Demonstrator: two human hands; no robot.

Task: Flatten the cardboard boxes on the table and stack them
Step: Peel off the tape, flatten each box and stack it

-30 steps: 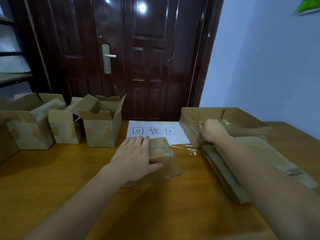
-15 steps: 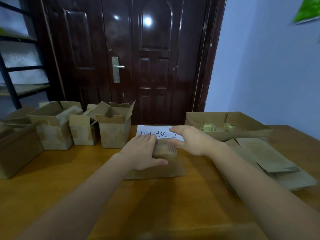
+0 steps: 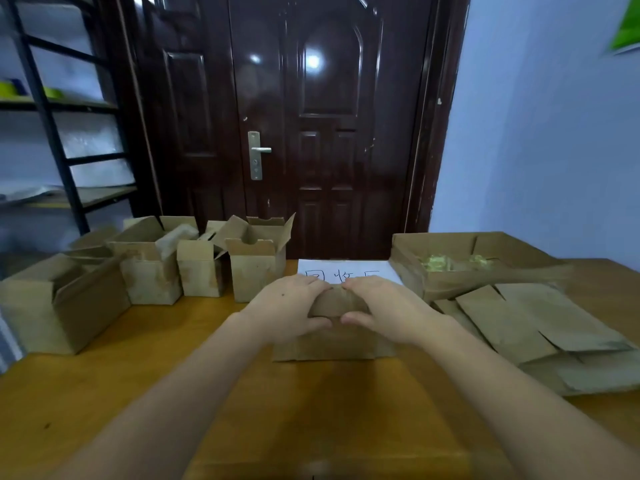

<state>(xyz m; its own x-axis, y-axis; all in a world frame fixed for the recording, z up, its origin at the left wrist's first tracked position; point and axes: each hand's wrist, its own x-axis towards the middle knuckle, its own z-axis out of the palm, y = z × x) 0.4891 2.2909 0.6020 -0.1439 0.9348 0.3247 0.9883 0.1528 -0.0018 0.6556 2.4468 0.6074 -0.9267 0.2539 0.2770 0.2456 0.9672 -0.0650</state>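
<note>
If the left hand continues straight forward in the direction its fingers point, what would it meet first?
Probably the white paper sheet, just beyond the box that the left hand grips; depth is uncertain.

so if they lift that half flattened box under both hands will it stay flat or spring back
The half-flattened box is thin cardboard, so probably light and a bit floppy. Its top still bulges between the left hand and right hand, so it may spring partly open. It looks unlikely to roll or slip.

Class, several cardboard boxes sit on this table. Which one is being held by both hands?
The small flattened box at the table's middle, under the left hand and right hand. The others stand untouched.
</note>
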